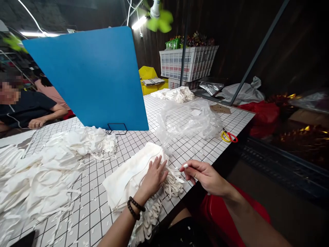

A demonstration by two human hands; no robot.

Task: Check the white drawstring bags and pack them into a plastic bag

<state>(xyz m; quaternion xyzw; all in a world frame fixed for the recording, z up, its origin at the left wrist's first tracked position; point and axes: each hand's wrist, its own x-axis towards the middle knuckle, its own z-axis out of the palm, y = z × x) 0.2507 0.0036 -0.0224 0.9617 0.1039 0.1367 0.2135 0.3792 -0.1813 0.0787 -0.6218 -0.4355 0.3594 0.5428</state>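
Observation:
My left hand (154, 175) lies flat with fingers spread on a stack of white cloth bags (133, 164) near the table's front edge. Looped white straps (173, 185) spill from the stack's right side. Just right of these straps, my right hand (205, 173) is closed in a pinch on a small white scrap (185, 165) between thumb and fingertip. Whether the scrap is joined to a strap, I cannot tell.
A large heap of white cloth (51, 161) covers the left side, with small scraps around it. A blue board (95, 79) stands upright behind. Clear plastic bags (190, 120) and red-yellow scissors (229, 136) lie right. Another person (28, 106) sits far left.

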